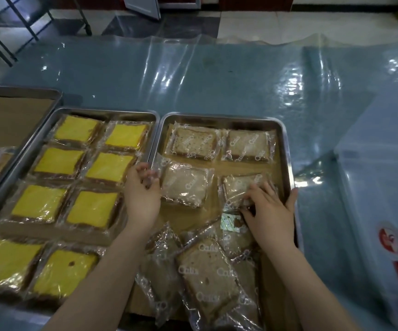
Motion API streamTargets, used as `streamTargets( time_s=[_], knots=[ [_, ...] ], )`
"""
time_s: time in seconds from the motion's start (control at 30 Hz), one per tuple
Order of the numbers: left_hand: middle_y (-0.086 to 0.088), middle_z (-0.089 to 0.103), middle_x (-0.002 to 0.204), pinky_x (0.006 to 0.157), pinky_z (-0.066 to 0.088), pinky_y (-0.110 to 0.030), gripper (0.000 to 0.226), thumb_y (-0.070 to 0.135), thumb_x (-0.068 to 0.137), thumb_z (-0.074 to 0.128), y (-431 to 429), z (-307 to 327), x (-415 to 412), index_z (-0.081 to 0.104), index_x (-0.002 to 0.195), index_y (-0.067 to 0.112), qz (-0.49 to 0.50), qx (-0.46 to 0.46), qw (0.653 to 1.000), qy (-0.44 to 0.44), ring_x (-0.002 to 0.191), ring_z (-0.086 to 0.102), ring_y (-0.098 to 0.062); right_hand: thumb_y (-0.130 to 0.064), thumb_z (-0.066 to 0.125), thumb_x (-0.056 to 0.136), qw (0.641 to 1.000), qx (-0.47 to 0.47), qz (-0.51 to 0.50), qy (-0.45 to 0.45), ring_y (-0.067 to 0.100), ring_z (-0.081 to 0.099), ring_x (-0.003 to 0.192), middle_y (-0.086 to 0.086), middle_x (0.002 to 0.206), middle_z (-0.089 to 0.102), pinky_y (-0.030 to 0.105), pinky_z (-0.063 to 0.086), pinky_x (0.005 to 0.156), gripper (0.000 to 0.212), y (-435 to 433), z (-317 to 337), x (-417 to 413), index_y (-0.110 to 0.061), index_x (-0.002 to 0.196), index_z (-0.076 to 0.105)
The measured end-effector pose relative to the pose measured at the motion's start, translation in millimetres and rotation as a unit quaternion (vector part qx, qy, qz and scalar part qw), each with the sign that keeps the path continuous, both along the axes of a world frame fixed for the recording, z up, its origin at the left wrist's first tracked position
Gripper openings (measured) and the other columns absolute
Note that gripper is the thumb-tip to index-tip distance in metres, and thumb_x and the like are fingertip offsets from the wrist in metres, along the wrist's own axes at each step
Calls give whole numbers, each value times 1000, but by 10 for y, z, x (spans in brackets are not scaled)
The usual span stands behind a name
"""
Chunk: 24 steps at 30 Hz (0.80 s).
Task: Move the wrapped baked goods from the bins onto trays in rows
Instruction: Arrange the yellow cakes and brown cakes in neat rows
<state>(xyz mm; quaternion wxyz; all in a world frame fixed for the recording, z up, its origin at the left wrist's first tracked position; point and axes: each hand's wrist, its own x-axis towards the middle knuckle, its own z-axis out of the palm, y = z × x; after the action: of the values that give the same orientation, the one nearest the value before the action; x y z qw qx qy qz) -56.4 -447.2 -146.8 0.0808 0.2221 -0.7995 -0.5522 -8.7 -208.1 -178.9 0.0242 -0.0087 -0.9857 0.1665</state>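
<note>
A steel tray (286,149) lined with brown paper holds wrapped brown cakes: two laid side by side at the back (194,142), two in the second row. My left hand (141,194) pinches the wrapper edge of the left second-row cake (186,185). My right hand (269,211) grips the near edge of the right second-row cake (238,187), thumb by the tray's right rim. A loose pile of wrapped brown cakes (207,271) lies at the tray's near end.
A tray (107,111) with several wrapped yellow cakes in two columns sits to the left; a third tray (19,91) lies beyond it. A white bin (384,211) stands at the right. Clear plastic sheeting (217,75) covers the blue table.
</note>
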Motion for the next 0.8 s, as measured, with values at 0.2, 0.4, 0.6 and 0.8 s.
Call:
streamTargets(
  time_s=[0.2, 0.4, 0.6, 0.8],
  knots=[
    [11, 33, 146, 116, 12, -41, 45, 12, 90, 54, 189, -202, 168, 52, 127, 37, -249, -284, 926, 28, 142, 14, -15, -51, 49, 89, 999, 10, 44, -31, 18, 6, 146, -3, 153, 28, 49, -11, 112, 36, 18, -59, -196, -33, 120, 51],
    [7, -23, 154, 109, -17, -37, 66, 36, 95, 47, 115, -470, 197, 0, 140, 49, -408, -374, 830, -61, 137, -29, -16, -59, 24, 91, 992, 10, 93, -82, 30, -20, 142, 0, 159, -5, 48, -11, 113, 55, -68, -133, -91, -47, 144, 23],
    [8, -16, 154, 113, -12, -37, 66, 32, 94, 51, 92, -340, 135, 10, 144, 45, -428, -332, 838, -69, 140, -24, -15, -63, 24, 91, 988, 20, 98, -116, 27, -33, 138, -2, 157, -18, 48, -17, 112, 56, -98, -112, 18, -50, 145, 19],
    [8, 55, 127, 93, 39, -23, 36, 23, 86, 64, -186, -72, 540, 59, 121, 30, -348, -287, 889, -82, 105, 52, -8, -27, 53, 88, 970, -69, 225, -53, 11, 7, 145, -16, 151, 27, 44, 11, 116, 46, -184, 64, 303, -40, 132, 48]
  ],
)
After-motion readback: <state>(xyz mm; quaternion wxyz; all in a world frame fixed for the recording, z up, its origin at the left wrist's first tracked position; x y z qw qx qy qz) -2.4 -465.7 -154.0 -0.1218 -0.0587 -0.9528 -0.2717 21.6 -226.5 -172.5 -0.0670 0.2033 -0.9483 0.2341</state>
